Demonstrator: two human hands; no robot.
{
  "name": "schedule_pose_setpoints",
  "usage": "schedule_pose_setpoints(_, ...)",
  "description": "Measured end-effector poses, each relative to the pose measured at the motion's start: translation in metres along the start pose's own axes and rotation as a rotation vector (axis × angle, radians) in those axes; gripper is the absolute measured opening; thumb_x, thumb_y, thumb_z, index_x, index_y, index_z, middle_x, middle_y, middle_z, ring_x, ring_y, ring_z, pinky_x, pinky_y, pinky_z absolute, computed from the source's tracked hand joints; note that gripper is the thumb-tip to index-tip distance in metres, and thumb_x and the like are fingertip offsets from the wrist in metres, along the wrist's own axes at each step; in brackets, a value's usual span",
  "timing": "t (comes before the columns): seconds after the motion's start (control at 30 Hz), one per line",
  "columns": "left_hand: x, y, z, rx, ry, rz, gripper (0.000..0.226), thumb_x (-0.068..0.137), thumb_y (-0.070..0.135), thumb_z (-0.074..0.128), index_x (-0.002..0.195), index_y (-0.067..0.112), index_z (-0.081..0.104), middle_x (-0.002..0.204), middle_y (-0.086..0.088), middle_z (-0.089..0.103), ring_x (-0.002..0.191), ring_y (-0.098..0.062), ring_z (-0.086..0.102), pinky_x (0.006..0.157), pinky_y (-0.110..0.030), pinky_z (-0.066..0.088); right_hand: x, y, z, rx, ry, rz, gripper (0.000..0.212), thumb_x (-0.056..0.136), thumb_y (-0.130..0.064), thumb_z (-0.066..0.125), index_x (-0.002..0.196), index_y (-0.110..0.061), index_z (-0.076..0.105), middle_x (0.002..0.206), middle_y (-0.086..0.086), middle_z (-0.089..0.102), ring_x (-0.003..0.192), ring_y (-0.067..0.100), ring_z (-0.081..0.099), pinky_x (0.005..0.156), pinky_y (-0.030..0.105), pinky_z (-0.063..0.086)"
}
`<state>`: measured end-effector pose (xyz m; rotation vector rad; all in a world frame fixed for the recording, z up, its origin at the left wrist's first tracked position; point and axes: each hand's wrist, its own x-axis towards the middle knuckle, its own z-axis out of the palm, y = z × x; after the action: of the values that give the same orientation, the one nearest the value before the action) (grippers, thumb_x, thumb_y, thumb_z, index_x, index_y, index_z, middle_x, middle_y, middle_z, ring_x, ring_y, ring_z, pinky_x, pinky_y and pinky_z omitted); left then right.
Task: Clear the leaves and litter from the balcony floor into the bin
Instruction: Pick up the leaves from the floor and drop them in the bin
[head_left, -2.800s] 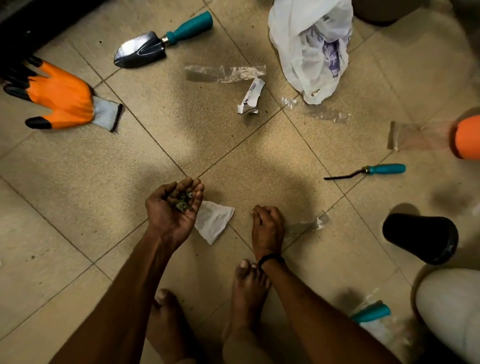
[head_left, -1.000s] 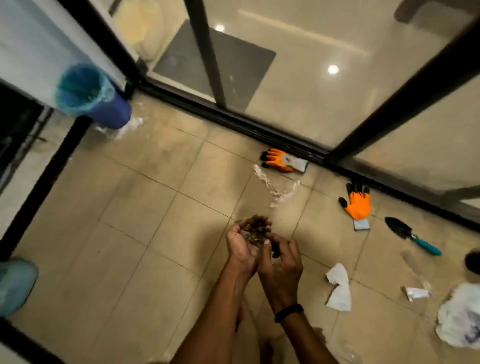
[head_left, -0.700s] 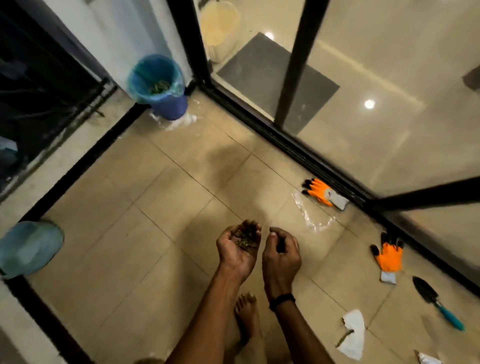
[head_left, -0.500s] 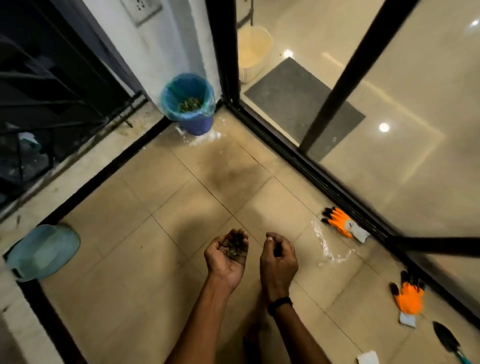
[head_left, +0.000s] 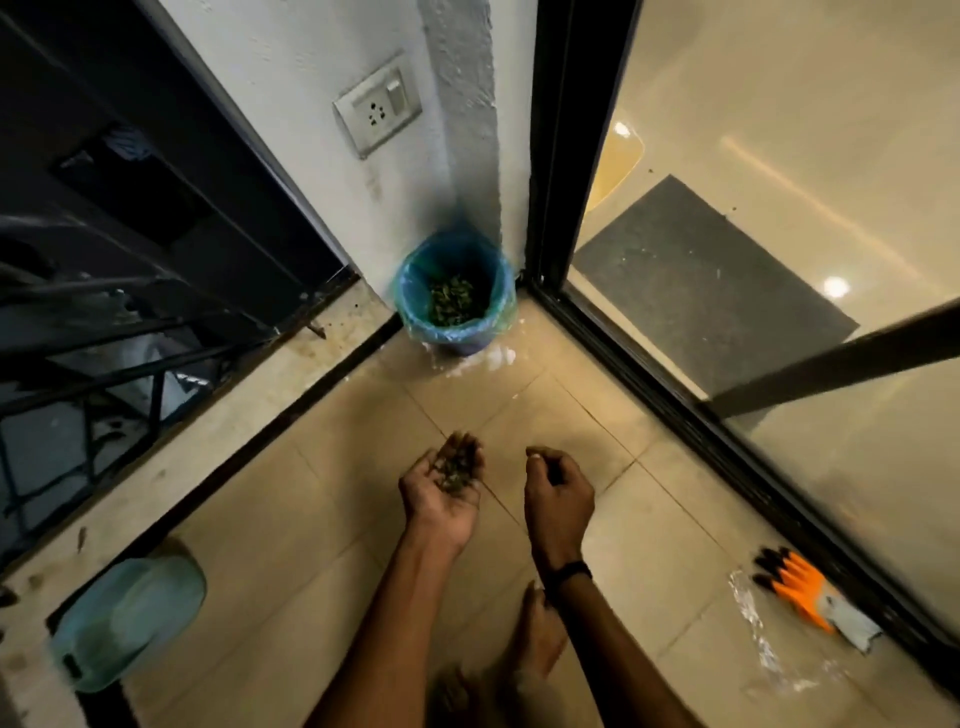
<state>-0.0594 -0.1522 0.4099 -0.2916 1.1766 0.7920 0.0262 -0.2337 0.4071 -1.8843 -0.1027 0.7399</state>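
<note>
A blue bin (head_left: 455, 291) lined with a blue plastic bag stands in the far corner of the balcony, with green leaves lying inside it. My left hand (head_left: 441, 493) is held palm up and cupped around a small heap of dry leaves (head_left: 456, 466), about a tile's length short of the bin. My right hand (head_left: 557, 493) hangs beside it with its fingers loosely curled; whether anything is pinched in them I cannot tell. My bare feet show at the bottom edge.
An orange and black glove (head_left: 810, 592) and a strip of clear plastic wrap (head_left: 763, 639) lie on the tiles by the glass door track at the right. A pale teal container (head_left: 124, 618) sits on the ledge at the left, by the black railing.
I rose from crouching over the litter and turned toward the corner. The bin moved from the upper left to the middle and grew nearer. My hands drew slightly apart; the left keeps its leaves.
</note>
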Motion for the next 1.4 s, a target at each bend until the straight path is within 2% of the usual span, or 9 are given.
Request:
schedule_pose_setpoints(0.13,0.052,0.038,0.065,-0.004,-0.031,-0.004,0.042,0.105,0.024,0.034,0.109,-0.005,0.064,0.096,-0.024,0.072,0.101,-0.034,0.067,0.087,-0.04,0.057,0.046,-0.029,0.053,0.142,0.004,0.201,0.014,0.091,-0.017,0.063,0.083,-0.017,0.074,0.078,-0.004,0.071,0.075,0.017,0.064,0.068,0.035,0.054)
schedule_pose_setpoints(0.23,0.097,0.061,0.11,0.019,-0.077,-0.017,0.048,0.107,0.027,0.032,0.117,-0.009,0.062,0.116,-0.026,0.068,0.118,-0.034,0.063,0.093,-0.042,0.055,0.077,-0.043,0.087,0.224,0.036,0.28,0.015,0.092,-0.013,0.062,0.088,-0.005,0.073,0.071,0.002,0.062,0.067,0.017,0.055,0.058,0.029,0.047)
schedule_pose_setpoints(0.37,0.156,0.091,0.17,0.117,-0.137,-0.046,0.054,0.108,0.037,0.027,0.128,-0.005,0.055,0.125,-0.024,0.06,0.115,-0.034,0.059,0.103,-0.043,0.049,0.107,-0.048,0.117,0.291,0.117,0.326,0.015,0.092,-0.011,0.06,0.091,-0.004,0.073,0.073,0.005,0.063,0.065,0.015,0.054,0.056,0.027,0.046)
schedule_pose_setpoints(0.47,0.184,0.105,0.203,0.305,-0.124,-0.114,0.061,0.105,0.05,0.023,0.154,0.014,0.032,0.151,-0.021,0.038,0.14,-0.034,0.039,0.119,-0.05,0.027,0.113,-0.043,0.131,0.341,0.27,0.363,0.016,0.092,-0.009,0.058,0.091,-0.004,0.073,0.074,0.006,0.065,0.065,0.014,0.056,0.055,0.026,0.046)
schedule_pose_setpoints(0.57,0.2,0.108,0.221,0.494,-0.041,-0.15,0.067,0.102,0.057,0.022,0.16,0.023,0.02,0.166,-0.011,0.018,0.151,-0.033,0.019,0.122,-0.056,0.013,0.112,-0.042,0.141,0.399,0.425,0.401,0.014,0.092,-0.01,0.06,0.086,-0.008,0.073,0.073,0.006,0.065,0.066,0.015,0.058,0.058,0.028,0.048)
schedule_pose_setpoints(0.77,0.195,0.1,0.218,0.602,-0.021,-0.155,0.064,0.103,0.052,0.025,0.157,0.018,0.027,0.165,-0.011,0.022,0.152,-0.026,0.022,0.122,-0.049,0.018,0.111,-0.063,0.156,0.493,0.568,0.466,0.013,0.087,-0.018,0.065,0.078,-0.013,0.073,0.069,0.008,0.068,0.064,0.017,0.059,0.064,0.04,0.053)
schedule_pose_setpoints(0.93,0.178,0.074,0.197,0.77,-0.053,-0.2,0.058,0.105,0.048,0.024,0.144,0.012,0.046,0.148,-0.016,0.05,0.139,-0.029,0.046,0.112,-0.042,0.035,0.107,-0.074,0.144,0.523,0.661,0.465,0.035,0.069,-0.046,0.056,0.079,-0.018,0.074,0.077,0.004,0.073,0.079,0.026,0.069,0.076,0.048,0.058)
schedule_pose_setpoints(1.13,0.133,0.013,0.156,0.887,-0.151,-0.305,0.057,0.104,0.043,0.027,0.135,0.003,0.054,0.129,-0.018,0.064,0.125,-0.029,0.059,0.105,-0.04,0.045,0.082,-0.056,0.082,0.625,0.777,0.515,0.014,0.087,-0.019,0.06,0.087,-0.018,0.074,0.085,0.004,0.074,0.083,0.021,0.069,0.08,0.039,0.058)
schedule_pose_setpoints(1.4,0.055,-0.073,0.067,1.133,-0.125,-0.45,0.05,0.105,0.036,0.028,0.135,0.003,0.053,0.125,-0.018,0.067,0.115,-0.028,0.065,0.094,-0.04,0.05,0.003,0.012,-0.004,0.714,1.033,0.611,0.01,0.086,-0.021,0.064,0.082,-0.021,0.072,0.083,0.001,0.074,0.082,0.017,0.069,0.078,0.033,0.057)
